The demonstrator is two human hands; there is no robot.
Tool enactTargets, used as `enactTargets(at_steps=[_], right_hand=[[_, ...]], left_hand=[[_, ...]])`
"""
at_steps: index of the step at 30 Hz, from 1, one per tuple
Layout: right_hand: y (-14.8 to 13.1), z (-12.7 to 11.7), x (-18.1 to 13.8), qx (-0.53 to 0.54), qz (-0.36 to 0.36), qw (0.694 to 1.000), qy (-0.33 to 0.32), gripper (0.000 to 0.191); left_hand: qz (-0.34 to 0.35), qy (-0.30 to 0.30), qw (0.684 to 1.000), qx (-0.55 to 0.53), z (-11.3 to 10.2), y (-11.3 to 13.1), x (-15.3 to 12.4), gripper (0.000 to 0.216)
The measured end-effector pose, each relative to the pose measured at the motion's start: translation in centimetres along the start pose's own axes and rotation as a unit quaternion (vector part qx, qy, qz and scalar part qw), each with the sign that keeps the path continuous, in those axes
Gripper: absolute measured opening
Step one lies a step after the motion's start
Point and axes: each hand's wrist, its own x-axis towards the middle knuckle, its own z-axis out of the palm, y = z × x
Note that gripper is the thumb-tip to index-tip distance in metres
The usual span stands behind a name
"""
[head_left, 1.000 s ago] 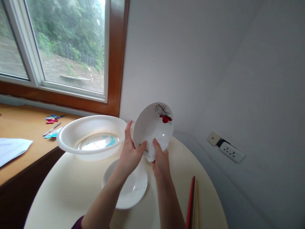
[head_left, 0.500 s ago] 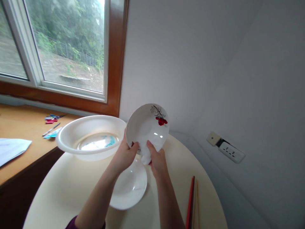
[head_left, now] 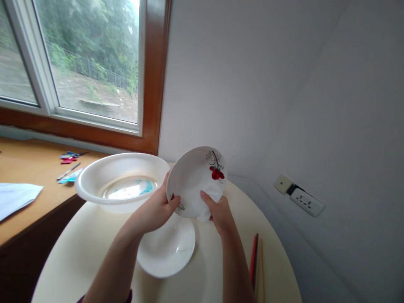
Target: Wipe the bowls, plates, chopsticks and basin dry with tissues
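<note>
A white plate (head_left: 192, 181) with red roses and black sprigs is held up, tilted, its inner face toward me. My left hand (head_left: 167, 204) grips its lower left rim, thumb on the inner face and fingers behind. At the lower right rim, my right hand (head_left: 217, 210) pinches a crumpled white tissue (head_left: 203, 215) around the edge, thumb inside; whether it is paper or cloth I cannot tell. Below the raised plate a second white plate (head_left: 168, 252) lies on the round table (head_left: 85, 252), partly covered by my left hand and forearm.
A large white basin (head_left: 94, 185) stands behind my left forearm. Red, dark and pale chopsticks (head_left: 259, 261) lie at the right side of the table. On the wooden desk (head_left: 19, 164) are papers (head_left: 15, 198), a pen (head_left: 67, 171) and scissors (head_left: 68, 159). A wall socket (head_left: 306, 200) is at right.
The raised plate has come down slightly and turned clockwise. My right hand and the tissue have shifted right along the rim, and my left hand has moved slightly down.
</note>
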Motion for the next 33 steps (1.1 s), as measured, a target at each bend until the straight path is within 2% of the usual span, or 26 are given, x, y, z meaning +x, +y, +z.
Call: enactTargets(at_steps=[4, 10, 13, 16, 19, 21, 27, 33], right_hand=[[-0.2, -0.8, 0.1, -0.019, 0.009, 1.0, 0.011, 0.052], [-0.4, -1.4, 0.2, 0.123, -0.06, 0.991, -0.003, 0.047], [-0.7, -0.9, 0.0, 0.162, -0.085, 0.983, 0.001, 0.046], [-0.8, 0.1, -0.2, 0.184, -0.093, 0.979, -0.006, 0.047], [-1.0, 0.7, -0.6, 0.151, -0.065, 0.986, -0.019, 0.048], [-1.2, 0.6, -0.9, 0.11, -0.041, 0.993, -0.03, 0.048], [-1.6, -0.3, -1.5, 0.011, -0.006, 0.999, -0.045, 0.047], [-1.9, -0.9, -1.7, -0.08, -0.036, 0.995, -0.043, 0.037]], left_hand=[[0.001, -0.04, 0.999, -0.007, -0.5, 0.5, -0.3, 0.048], [0.02, -0.084, 0.991, -0.105, 1.0, 2.2, -0.6, 0.077], [0.02, -0.074, 0.987, -0.142, 2.3, 2.1, -0.6, 0.084], [0.044, -0.014, 0.99, -0.131, 3.4, 1.2, -0.3, 0.09], [0.042, 0.066, 0.991, -0.106, 3.6, 0.5, 0.1, 0.087], [0.02, 0.072, 0.991, -0.107, 3.1, 0.5, 0.2, 0.08], [-0.064, -0.003, 0.993, -0.097, 0.7, 1.5, -0.2, 0.051], [-0.117, -0.064, 0.988, -0.074, -1.6, 1.7, -0.7, 0.043]])
